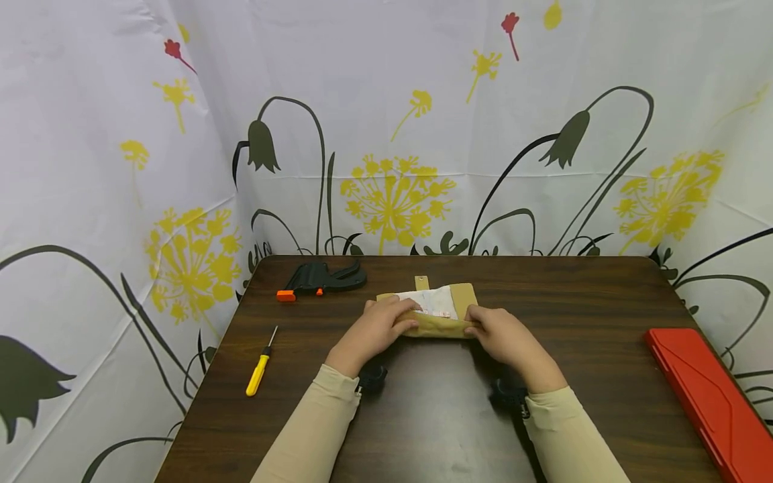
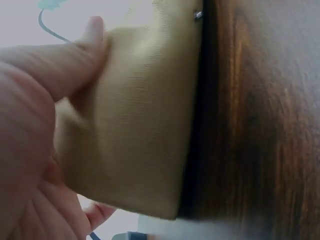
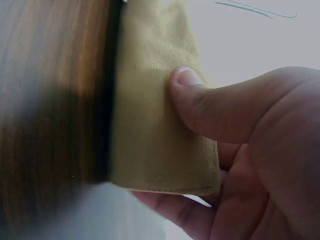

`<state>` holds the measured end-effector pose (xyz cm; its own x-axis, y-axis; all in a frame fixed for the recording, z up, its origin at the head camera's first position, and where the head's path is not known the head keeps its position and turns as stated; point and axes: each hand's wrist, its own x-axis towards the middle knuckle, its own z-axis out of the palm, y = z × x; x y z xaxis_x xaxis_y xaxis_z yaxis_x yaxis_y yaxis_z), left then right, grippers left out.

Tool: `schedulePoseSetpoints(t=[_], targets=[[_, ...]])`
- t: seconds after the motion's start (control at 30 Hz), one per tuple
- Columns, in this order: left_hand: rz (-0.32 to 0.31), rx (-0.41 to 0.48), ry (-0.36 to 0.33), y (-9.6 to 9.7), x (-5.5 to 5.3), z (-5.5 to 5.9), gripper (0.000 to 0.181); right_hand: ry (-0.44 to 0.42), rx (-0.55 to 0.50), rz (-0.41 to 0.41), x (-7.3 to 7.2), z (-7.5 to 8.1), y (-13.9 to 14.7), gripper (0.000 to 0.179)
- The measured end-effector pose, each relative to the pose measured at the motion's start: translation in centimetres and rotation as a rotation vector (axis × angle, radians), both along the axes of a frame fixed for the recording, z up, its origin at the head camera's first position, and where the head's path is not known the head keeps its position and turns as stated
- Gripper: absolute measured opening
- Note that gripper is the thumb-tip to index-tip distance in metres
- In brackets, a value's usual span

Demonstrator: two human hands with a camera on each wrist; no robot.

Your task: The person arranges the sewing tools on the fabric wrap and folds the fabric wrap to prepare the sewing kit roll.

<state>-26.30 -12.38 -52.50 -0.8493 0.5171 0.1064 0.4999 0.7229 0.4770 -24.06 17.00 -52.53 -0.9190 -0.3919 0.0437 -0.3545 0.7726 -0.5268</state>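
Note:
A tan cloth pouch (image 1: 437, 328) lies near the middle of the table, with a snap tab (image 1: 421, 282) at its far edge. On its far side shows a white printed piece (image 1: 437, 302), whose kind I cannot tell. My left hand (image 1: 377, 330) grips the pouch's left end, thumb on the tan fabric (image 2: 145, 115) and fingers behind it. At the other end, my right hand (image 1: 504, 335) pinches the pouch between the thumb, pressed on its near face (image 3: 155, 115), and fingers behind. The fabric's near edge stands slightly raised.
On the dark wooden table (image 1: 580, 295), a black clamp with orange pads (image 1: 326, 277) lies at the back left. Nearer, a yellow-handled screwdriver (image 1: 260, 369) points away. A red case (image 1: 706, 396) lies along the right edge. Patterned curtains (image 1: 471, 141) hang behind and at the sides.

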Motion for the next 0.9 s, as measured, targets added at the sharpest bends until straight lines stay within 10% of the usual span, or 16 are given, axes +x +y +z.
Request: schedulePoseSetpoints(t=[0.33,0.9], targets=[[-0.101,-0.038,0.021,0.3,0.2,0.1,0.018,-0.266,0.003,0.099,0.5,1.3,0.4,0.022],[-0.062,-0.052,0.049,1.5,0.7,-0.5,0.031,-0.257,-0.004,0.088,0.1,1.1,1.7,0.021]])
